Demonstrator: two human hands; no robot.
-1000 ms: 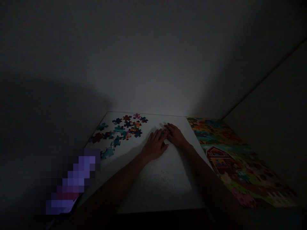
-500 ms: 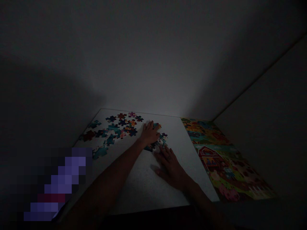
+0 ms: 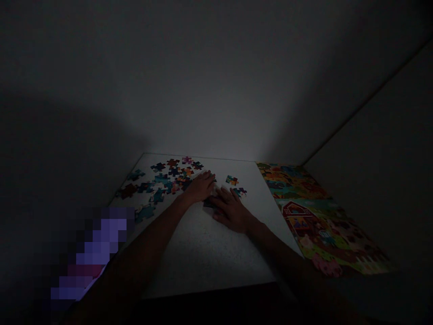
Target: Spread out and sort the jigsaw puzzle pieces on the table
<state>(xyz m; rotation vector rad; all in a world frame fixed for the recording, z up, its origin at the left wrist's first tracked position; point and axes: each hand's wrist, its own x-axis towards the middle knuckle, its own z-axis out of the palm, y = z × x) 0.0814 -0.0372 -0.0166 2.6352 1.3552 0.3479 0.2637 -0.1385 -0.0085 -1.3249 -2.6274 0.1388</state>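
In the dim head view, my left hand (image 3: pixel 200 188) lies palm down on the white table, fingers stretched out, at the right side of a spread of jigsaw puzzle pieces (image 3: pixel 161 178). My right hand (image 3: pixel 230 210) rests beside it, also flat with fingers extended. Dark puzzle pieces (image 3: pixel 208 204) show partly between the two hands; whatever else lies under the palms is hidden. A teal and orange puzzle piece (image 3: pixel 232 180) sits just beyond my right fingertips. Another piece with white and teal (image 3: pixel 241 192) is close to its right side.
Two colourful printed pictures lie along the table's right side: an animal scene (image 3: pixel 287 183) at the back and a farm scene with a red barn (image 3: pixel 324 234) in front. Walls stand behind and to the right of the white table (image 3: pixel 189 262). A pixelated purple patch (image 3: pixel 101 250) covers the lower left.
My left hand has slid left toward the spread pieces. My right hand has shifted slightly left and away from me, and a teal and orange piece now shows uncovered.
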